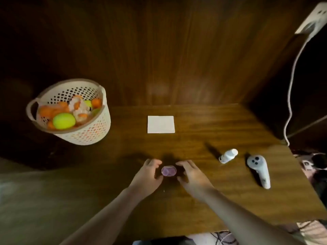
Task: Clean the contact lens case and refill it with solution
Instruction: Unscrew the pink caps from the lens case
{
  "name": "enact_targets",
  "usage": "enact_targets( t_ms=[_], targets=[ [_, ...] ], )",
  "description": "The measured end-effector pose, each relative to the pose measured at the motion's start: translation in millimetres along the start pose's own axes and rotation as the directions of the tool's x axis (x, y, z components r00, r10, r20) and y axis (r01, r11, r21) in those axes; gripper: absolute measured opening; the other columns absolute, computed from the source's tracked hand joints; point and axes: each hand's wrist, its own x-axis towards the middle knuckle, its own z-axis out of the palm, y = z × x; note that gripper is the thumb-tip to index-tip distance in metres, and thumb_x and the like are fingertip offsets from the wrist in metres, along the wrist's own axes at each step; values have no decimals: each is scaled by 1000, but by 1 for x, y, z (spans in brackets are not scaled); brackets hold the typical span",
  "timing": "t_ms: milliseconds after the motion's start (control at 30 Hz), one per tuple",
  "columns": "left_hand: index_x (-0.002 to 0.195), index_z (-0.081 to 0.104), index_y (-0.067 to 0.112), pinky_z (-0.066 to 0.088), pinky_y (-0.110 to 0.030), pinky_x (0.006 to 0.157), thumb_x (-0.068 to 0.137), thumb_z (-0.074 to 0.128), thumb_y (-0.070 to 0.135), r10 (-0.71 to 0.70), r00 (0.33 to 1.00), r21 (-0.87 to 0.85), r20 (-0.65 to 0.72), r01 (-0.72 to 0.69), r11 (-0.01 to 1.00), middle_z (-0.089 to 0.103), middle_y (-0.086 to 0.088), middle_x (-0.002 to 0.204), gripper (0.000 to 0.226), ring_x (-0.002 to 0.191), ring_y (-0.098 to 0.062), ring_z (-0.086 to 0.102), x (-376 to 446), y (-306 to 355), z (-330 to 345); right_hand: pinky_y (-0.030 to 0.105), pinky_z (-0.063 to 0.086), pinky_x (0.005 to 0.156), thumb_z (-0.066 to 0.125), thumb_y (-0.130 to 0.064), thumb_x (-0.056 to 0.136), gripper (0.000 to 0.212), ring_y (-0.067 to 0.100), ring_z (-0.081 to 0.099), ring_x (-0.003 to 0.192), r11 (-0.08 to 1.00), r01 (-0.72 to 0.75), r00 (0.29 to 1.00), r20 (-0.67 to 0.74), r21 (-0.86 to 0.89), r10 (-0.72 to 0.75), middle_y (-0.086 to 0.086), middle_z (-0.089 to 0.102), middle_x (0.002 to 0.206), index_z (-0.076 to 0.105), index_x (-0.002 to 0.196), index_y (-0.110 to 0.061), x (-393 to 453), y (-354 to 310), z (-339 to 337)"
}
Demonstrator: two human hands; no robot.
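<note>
While both bare forearms reach in from the near edge, the left hand [147,171] and the right hand [190,174] flank a small purple lens case [169,171] that sits on the wooden bench [203,200], near its middle front. Each grip is half curled, with thumb and fingers spread on either side of the case; the fingertips lie just beside it, but whether either grip actually presses on the case cannot be told from this blurred view. Beyond the hands, a white square napkin [161,124] lies flat on the bench. To the right, a small white bottle [228,156] lies tipped on its side, and just beyond it a pale handheld controller [258,170] rests lengthwise. At the far left, a cream perforated basket [85,133] holds orange and yellow-green balls [64,121]. A white cable [292,82] hangs down the dark wall at the right, from a power strip [313,18] in the upper corner.
</note>
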Motion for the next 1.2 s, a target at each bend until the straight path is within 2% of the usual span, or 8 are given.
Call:
enact_targets(
  t_ms=[100,200,333,533,667,800,967,1200],
  targets=[
    [155,42,29,53,-37,110,101,67,39,6,1000,56,-12,-6,998,46,4,152,60,130,-16,55,13,-5,15,31,40,121,69,-34,102,55,11,42,147,993,88,996,-4,-82,-88,-14,44,156,47,153,-36,21,8,22],
    [153,46,32,40,-39,119,102,60,50,79,996,128,-38,-73,989,48,8,148,57,137,-15,45,24,-17,29,26,37,117,72,-34,100,50,9,45,139,952,269,961,-25,-145,-275,-15,52,148,55,147,-34,40,23,41],
    [140,55,39,39,-35,109,101,60,52,196,969,156,-151,-173,973,53,19,130,41,117,-5,51,33,-38,42,22,44,103,77,-34,95,50,6,50,122,920,380,911,-134,-100,-391,-13,63,135,65,143,-27,55,46,54],
    [137,57,43,33,-28,99,100,51,60,333,897,224,-292,-274,935,50,28,124,42,109,6,43,38,-61,62,10,35,107,76,-44,95,48,5,56,126,880,462,851,-224,-114,-475,-16,69,135,69,141,-28,60,65,64],
    [136,52,49,32,-30,106,98,48,63,370,871,251,-323,-298,921,44,34,124,41,113,8,41,39,-63,66,21,44,108,73,-38,96,43,7,59,126,827,520,774,-291,-212,-562,-11,70,137,72,138,-27,55,65,69],
    [134,56,49,36,-31,106,96,51,61,389,857,226,-338,-327,917,47,34,119,40,104,10,44,35,-61,66,28,51,106,74,-32,96,38,8,65,121,777,538,693,-353,-328,-629,-8,73,132,75,133,-26,48,64,73],
    [131,61,47,47,-43,108,101,64,47,398,852,190,-339,-353,916,53,30,114,31,104,5,53,29,-59,64,28,48,109,66,-35,103,36,9,66,124,731,517,663,-333,-445,-671,-9,73,138,72,138,-30,39,56,74],
    [131,64,41,45,-52,113,104,59,47,389,846,196,-366,-338,920,60,18,123,28,111,-6,54,19,-55,65,35,57,108,63,-24,107,31,16,72,122,672,525,607,-324,-522,-726,3,76,134,74,135,-18,28,45,77]
  ],
)
